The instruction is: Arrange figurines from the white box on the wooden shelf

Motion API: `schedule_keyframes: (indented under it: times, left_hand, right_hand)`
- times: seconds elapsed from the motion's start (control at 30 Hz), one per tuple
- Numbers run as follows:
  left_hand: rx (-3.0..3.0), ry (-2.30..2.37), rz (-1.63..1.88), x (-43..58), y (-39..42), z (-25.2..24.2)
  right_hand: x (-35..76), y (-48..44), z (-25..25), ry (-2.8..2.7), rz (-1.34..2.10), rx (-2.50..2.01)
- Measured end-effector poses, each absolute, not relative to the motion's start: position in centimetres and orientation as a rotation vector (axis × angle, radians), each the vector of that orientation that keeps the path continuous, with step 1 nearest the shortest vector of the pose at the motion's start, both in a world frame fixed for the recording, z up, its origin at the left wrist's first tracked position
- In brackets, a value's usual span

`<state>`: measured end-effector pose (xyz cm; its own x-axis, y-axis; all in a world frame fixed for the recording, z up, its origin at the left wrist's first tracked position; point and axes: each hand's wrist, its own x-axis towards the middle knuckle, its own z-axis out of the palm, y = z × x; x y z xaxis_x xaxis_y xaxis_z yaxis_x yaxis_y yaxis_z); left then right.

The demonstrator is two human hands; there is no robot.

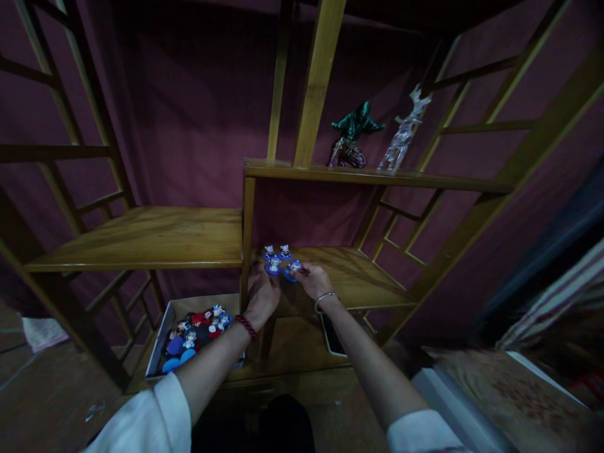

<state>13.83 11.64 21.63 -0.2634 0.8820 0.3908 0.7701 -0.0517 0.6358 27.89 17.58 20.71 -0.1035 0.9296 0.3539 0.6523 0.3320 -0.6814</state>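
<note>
In the head view, my right hand (314,281) has its fingers closed on a small purple-and-white figurine (293,269) with a round blue base, low over the shelf board or touching it. Just left of that, a similar purple figurine (273,265) stands upright on its base. Two small white-and-dark figurines (284,252) are side by side behind them. My left hand (263,292) is at the shelf's front left, beside the upright post and just below the standing purple figurine. Its fingers look apart and hold nothing visible, though they are dim and partly hidden.
A cardboard box (170,314) full of small figurines sits lower left. Wooden posts and a higher shelf (425,179) frame the space, bearing a green hooded statue (356,129) and a clear, glassy statue (403,135). A dark tray-like object (334,340) lies below my right forearm.
</note>
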Motion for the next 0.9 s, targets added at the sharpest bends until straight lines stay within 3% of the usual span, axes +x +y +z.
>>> schedule_keyframes:
  times: [0.37, 0.9]
  left_hand:
    - [1.454, 2.069, 1.090, 14.3, 13.4, 22.5]
    - [1.395, 2.064, 1.191, 15.6, 15.4, 22.9]
  right_hand:
    - [27.3, 19.1, 21.9, -1.841, 0.348, -1.599]
    - [27.3, 20.3, 21.3, -1.873, 0.318, -1.609]
